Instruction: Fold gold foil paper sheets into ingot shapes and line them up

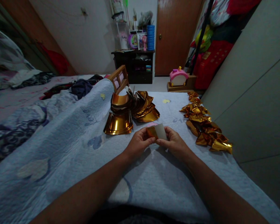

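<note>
Between my two hands is a small sheet of gold foil paper (160, 132), its gold face showing on the left and its pale back on the right. My left hand (142, 138) pinches the gold end between thumb and fingers. At the pale end, my right hand (172, 139) grips it, thumb along the lower edge. Beyond my hands lie fanned stacks of gold foil paper (119, 123), some flat and shiny, some creased. A row of folded gold foil pieces (204, 127) runs down the right side of the blue quilted cover (93, 168).
A wooden rail (119, 77) stands behind the foil stacks. A pink toy (178, 77) sits past the far edge. Rumpled clothes (81, 87) lie to the left, and a pale cabinet (254, 84) borders the right. Farther back are a dark shelf (133, 67) and a brown door (175, 37).
</note>
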Action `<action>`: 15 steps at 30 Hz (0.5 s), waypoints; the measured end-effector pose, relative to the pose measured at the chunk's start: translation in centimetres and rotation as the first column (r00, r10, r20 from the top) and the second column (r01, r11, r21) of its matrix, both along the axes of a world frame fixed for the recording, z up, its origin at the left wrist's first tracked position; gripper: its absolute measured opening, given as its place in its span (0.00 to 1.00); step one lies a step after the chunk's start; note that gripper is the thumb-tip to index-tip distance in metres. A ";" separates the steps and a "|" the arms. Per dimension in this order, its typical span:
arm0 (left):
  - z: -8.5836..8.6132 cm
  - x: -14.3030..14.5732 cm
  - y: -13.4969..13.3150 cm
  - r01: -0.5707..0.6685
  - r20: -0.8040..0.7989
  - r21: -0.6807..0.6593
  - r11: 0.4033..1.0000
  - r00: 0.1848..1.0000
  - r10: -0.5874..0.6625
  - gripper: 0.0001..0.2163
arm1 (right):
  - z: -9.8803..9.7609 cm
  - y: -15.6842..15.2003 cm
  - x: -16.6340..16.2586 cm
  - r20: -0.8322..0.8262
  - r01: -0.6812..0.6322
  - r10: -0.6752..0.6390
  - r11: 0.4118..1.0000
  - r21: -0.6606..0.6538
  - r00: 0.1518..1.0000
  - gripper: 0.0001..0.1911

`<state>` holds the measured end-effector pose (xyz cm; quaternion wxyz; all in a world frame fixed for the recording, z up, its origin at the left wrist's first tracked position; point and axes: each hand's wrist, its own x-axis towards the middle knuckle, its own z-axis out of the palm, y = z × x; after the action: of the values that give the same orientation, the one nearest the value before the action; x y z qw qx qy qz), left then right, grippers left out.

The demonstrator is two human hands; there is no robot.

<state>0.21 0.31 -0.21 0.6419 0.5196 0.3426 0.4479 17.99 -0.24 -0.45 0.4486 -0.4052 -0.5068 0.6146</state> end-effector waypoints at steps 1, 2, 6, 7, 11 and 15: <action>0.1 0.0 0.0 0.002 -0.009 -0.004 1.000 1.000 -0.002 0.16 | 0.1 -0.1 0.0 -0.016 -0.009 0.008 1.000 -0.020 1.000 0.26; 0.2 -0.1 -0.1 0.006 -0.022 -0.007 1.000 1.000 -0.006 0.16 | 0.2 -0.1 0.0 -0.031 -0.021 0.020 0.999 -0.039 0.999 0.27; 0.5 -0.3 -0.2 0.034 -0.087 -0.017 0.999 0.996 -0.035 0.15 | 0.2 -0.3 0.0 -0.056 -0.036 0.033 0.997 -0.064 0.998 0.30; 0.5 -0.3 -0.2 0.046 -0.096 -0.021 0.999 0.994 -0.047 0.14 | 0.2 -0.3 0.0 -0.050 -0.019 0.016 0.998 -0.062 0.999 0.30; 0.2 -0.3 -0.3 0.069 -0.074 -0.048 0.996 0.995 -0.072 0.17 | -0.1 -0.1 0.2 -0.028 0.037 -0.039 0.998 -0.056 0.999 0.27; 0.1 -0.2 -0.3 0.015 -0.015 -0.054 0.998 1.000 -0.016 0.23 | 0.0 -0.1 0.4 -0.023 0.041 -0.042 0.998 -0.040 0.999 0.24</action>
<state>0.06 0.03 -0.07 0.6565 0.5083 0.3554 0.4294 18.38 -0.32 -0.48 0.4592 -0.4170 -0.4809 0.6197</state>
